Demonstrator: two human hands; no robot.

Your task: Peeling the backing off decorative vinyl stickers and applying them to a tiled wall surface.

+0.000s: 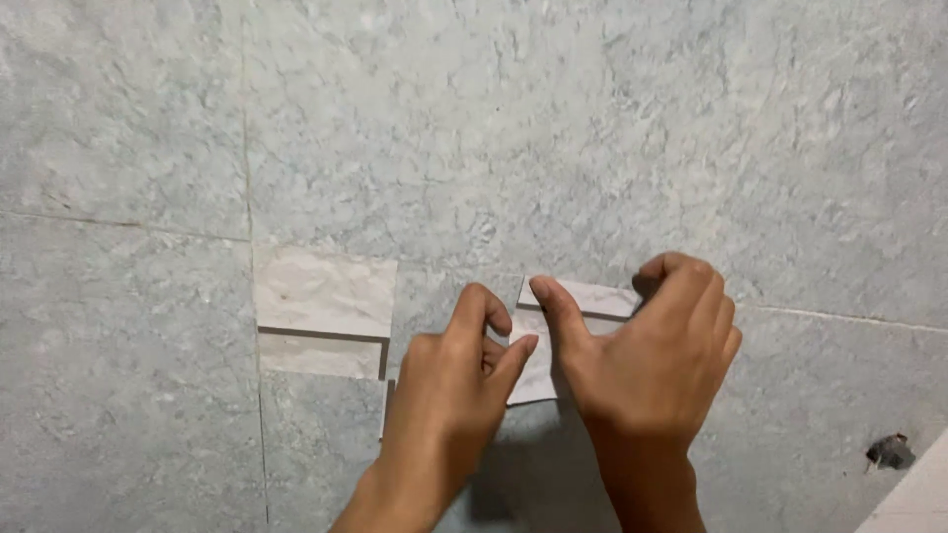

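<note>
A small pale marble-patterned tile piece [578, 314] lies on the grey stone floor [592, 128], partly under my hands. My right hand [652, 350] covers its right part, thumb pressed along its left side and fingers curled over its far right edge. My left hand [456, 380] is beside it on the left, the thumb tip touching the piece's lower left edge and the index finger bent above. The piece's lower right part is hidden by my right hand.
To the left lies another pale tile piece [324, 288] with a narrower strip [318, 353] just below it, a dark gap between them. A small dark bit of debris [891, 451] sits at the lower right, near a white edge [913, 498] in the corner.
</note>
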